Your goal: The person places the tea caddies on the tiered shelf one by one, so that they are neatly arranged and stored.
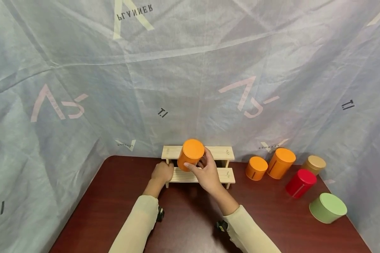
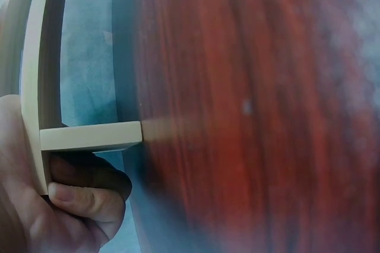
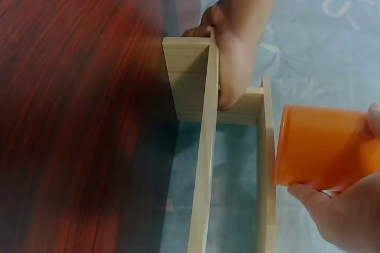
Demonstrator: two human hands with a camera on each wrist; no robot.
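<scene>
Sleeves [image 1: 136, 221] slant inward from the bottom edge of the head view. Just below centre, the right hand [image 1: 209, 174], thumb toward the camera, grips a tilted orange canister [image 1: 193, 153] before a wooden rack [image 1: 216, 151]; whether they touch is unclear. Left of it, the left hand [image 1: 163, 171] curls round the lower board's [image 1: 225, 174] end.

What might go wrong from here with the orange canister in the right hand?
The right hand holds the orange canister by its smooth-looking side, so it might slip and drop onto the two-tier wooden stand.

The tiers look narrow, so a canister placed off-centre could tip over an edge.

The left hand grips the stand's left end; a tug there might shift the stand.
</scene>
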